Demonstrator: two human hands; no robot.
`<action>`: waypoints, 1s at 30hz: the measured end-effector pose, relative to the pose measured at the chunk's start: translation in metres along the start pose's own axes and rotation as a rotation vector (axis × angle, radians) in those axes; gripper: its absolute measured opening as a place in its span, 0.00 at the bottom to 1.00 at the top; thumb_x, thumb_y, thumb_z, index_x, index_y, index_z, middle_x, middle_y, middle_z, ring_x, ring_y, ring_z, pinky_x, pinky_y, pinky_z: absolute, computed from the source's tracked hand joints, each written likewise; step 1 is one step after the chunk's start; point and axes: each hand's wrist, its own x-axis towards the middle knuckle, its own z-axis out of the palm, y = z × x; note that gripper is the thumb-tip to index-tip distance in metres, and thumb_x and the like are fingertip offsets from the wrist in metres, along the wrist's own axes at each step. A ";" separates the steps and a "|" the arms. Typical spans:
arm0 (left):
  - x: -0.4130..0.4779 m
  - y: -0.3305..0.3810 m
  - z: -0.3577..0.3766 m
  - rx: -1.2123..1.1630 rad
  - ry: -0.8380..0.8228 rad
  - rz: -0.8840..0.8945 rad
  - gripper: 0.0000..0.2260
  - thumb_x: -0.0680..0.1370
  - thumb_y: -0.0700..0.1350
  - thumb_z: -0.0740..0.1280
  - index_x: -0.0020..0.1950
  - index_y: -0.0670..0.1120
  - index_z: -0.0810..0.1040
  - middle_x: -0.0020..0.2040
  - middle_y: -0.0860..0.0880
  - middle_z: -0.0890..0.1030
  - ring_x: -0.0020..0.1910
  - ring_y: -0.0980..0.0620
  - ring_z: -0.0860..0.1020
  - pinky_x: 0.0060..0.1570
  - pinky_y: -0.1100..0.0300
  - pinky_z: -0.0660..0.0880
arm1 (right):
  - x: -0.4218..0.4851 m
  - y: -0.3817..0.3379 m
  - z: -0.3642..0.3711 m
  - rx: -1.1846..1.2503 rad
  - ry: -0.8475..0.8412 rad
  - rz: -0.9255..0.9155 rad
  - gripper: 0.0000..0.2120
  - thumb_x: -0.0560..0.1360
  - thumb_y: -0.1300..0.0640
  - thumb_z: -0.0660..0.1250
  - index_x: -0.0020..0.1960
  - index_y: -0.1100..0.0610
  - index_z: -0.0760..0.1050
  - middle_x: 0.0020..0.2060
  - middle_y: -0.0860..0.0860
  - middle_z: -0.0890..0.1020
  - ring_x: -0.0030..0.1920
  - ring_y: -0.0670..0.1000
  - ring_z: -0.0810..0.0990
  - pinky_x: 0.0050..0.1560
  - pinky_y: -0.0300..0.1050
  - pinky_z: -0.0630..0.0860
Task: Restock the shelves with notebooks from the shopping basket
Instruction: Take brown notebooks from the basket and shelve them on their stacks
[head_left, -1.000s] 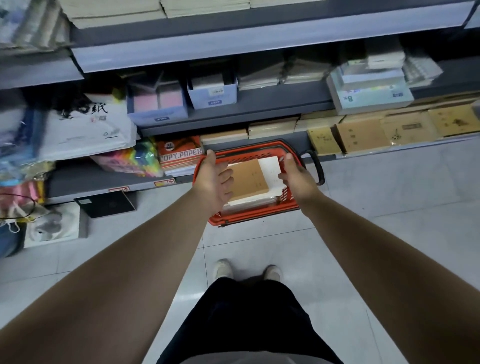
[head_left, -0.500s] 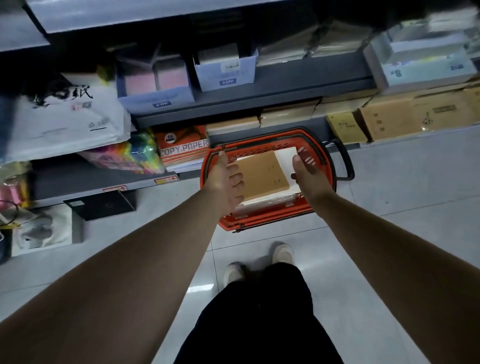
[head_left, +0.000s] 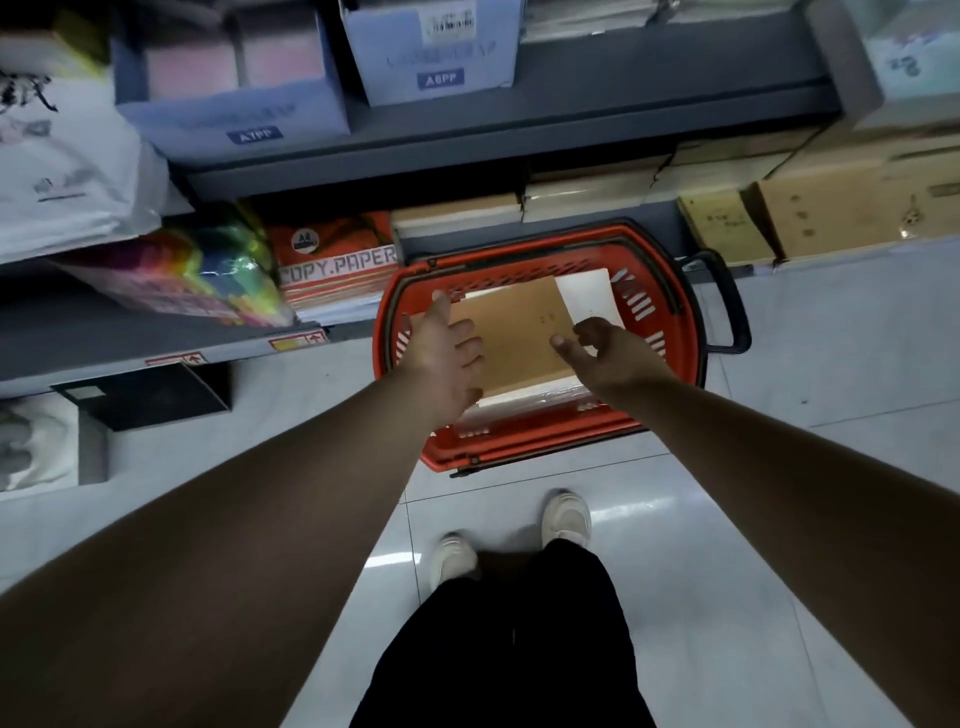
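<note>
A red shopping basket (head_left: 670, 332) with a black handle stands on the floor against the bottom shelf. Inside lies a stack of notebooks; the top one (head_left: 519, 332) has a brown kraft cover, with white ones (head_left: 589, 296) under and behind it. My left hand (head_left: 447, 353) hovers over the stack's left edge, fingers spread and loosely bent. My right hand (head_left: 605, 348) hovers over the right edge with fingers loosely curled. Neither hand holds anything. Brown notebook stacks (head_left: 457, 213) line the bottom shelf behind the basket.
Copy paper packs (head_left: 335, 260) and coloured paper (head_left: 197, 270) sit on the bottom shelf at left. Blue boxes (head_left: 228, 104) stand on the shelf above. Cardboard-coloured packs (head_left: 852, 208) fill the right. A black box (head_left: 150, 395) lies on the floor at left. My feet (head_left: 511, 535) stand just before the basket.
The view has dropped closer to the basket. Both hands have lowered from the rim level toward the top notebook, the right hand's fingers curling more.
</note>
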 end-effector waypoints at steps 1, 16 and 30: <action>0.010 -0.003 -0.001 0.018 0.009 -0.015 0.36 0.79 0.69 0.47 0.78 0.47 0.59 0.78 0.45 0.60 0.76 0.44 0.59 0.73 0.41 0.51 | 0.007 0.005 0.006 -0.047 -0.007 -0.012 0.31 0.78 0.35 0.55 0.71 0.56 0.66 0.68 0.55 0.74 0.65 0.58 0.74 0.59 0.47 0.70; 0.089 -0.060 -0.006 -0.077 0.156 -0.104 0.26 0.79 0.66 0.54 0.64 0.47 0.73 0.69 0.44 0.73 0.68 0.42 0.70 0.69 0.41 0.61 | 0.078 0.054 0.050 -0.573 -0.195 -0.147 0.28 0.79 0.58 0.63 0.76 0.55 0.57 0.70 0.56 0.67 0.64 0.58 0.72 0.60 0.53 0.75; 0.141 -0.090 0.008 -0.342 0.107 -0.125 0.31 0.77 0.68 0.56 0.68 0.46 0.71 0.66 0.46 0.76 0.69 0.45 0.70 0.66 0.44 0.62 | 0.116 0.092 0.075 -0.712 -0.262 -0.222 0.26 0.79 0.62 0.60 0.75 0.57 0.57 0.69 0.57 0.67 0.66 0.57 0.70 0.65 0.52 0.69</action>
